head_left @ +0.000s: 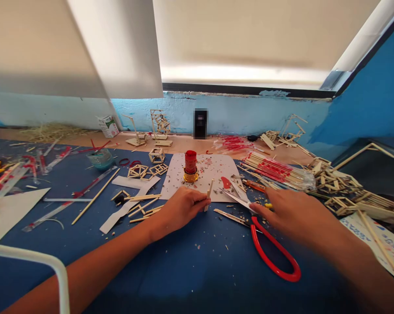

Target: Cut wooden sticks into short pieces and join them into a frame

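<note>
My left hand (187, 204) pinches a short wooden stick piece (210, 188) upright between thumb and fingertips, over the front edge of a white sheet (172, 174). My right hand (288, 207) is slightly blurred and hovers palm down at the blades of red-handled scissors (293, 272). Its thumb is by the scissors' pivot, and its other fingers are mostly hidden. An orange pen-like tool (254, 186) lies by its fingertips, with a small yellow bit beneath the hand. On the sheet stands a red candle (191, 161) in a gold-coloured holder (191, 175).
Bundled red-tipped sticks (275, 169) and small stick frames (341, 205) lie to the right. Loose sticks (144, 209), paper strips (128, 213) and a glass bowl (100, 160) are on the left. A white bent bar (36, 257) crosses the lower left. Stick models (159, 126) stand along the wall.
</note>
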Demonstrator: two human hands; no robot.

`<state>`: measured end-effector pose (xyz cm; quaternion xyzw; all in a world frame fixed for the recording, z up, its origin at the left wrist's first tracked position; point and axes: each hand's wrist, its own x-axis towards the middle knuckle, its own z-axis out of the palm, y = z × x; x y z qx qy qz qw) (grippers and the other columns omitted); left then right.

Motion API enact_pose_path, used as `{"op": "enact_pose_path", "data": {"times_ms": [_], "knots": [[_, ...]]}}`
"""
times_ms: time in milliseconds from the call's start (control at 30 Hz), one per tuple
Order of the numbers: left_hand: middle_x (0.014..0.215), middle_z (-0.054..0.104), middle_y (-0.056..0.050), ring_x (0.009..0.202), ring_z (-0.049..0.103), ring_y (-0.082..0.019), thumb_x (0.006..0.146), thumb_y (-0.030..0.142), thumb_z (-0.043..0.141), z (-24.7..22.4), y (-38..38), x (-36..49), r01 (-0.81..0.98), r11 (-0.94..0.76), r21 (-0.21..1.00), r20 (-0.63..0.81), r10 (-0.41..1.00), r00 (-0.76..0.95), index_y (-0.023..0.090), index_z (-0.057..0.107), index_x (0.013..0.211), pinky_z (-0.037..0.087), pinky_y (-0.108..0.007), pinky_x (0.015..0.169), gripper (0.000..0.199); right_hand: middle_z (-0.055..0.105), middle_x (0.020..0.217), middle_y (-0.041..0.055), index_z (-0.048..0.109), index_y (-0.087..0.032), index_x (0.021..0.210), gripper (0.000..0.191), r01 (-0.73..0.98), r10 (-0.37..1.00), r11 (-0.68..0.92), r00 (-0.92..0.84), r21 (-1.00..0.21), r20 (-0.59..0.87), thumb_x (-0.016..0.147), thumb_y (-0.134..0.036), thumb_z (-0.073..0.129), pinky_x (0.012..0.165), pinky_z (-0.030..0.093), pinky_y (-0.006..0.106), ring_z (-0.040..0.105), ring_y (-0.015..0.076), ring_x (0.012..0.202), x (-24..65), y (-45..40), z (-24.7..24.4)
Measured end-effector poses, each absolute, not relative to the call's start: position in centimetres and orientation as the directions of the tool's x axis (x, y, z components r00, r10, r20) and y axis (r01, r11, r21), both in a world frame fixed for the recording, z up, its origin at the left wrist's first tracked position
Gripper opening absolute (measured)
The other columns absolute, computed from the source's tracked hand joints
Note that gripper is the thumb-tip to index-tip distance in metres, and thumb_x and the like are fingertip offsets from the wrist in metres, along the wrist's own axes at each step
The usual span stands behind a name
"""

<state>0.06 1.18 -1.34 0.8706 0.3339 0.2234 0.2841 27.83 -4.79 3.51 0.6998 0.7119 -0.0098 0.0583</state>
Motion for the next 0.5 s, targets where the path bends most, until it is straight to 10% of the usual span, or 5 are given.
{"op": "enact_pose_path", "data": {"times_ms": [300, 500], "knots": [[0.063, 0.062, 0.002, 0.057, 0.057, -0.008, 0.104, 0.026, 0.052, -1.4, 0.8, 0.5, 0.513, -0.633, 0.58, 0.224, 0.729, 0.647, 0.014, 0.062, 0.071, 0.039, -0.018, 0.059, 0.037, 0.066, 0.126, 0.0177, 0.063, -0.015, 0.125, 0.062, 0.954, 0.995, -0.075, 0.09, -0.289, 0.038, 0.08, -0.056, 0.066, 0.104, 0.046, 0.052, 0.061, 0.0378, 0.119, 31.2, -8.8, -2.6], [0.062, 0.06, 0.001, 0.057, 0.054, -0.01, 0.102, 0.023, 0.053, 2.4, 0.1, 0.5, 0.594, -0.703, 0.391, 0.271, 0.705, 0.656, 0.014, 0.06, 0.067, 0.035, -0.022, 0.058, 0.037, 0.07, 0.099, 0.0094, 0.062, -0.023, 0.109, 0.06, 0.622, 0.991, -0.078, 0.133, -0.779, 0.008, 0.073, -0.07, 0.069, 0.076, 0.056, 0.041, 0.068, 0.0304, 0.087, 32.3, -8.6, -2.1]]}}
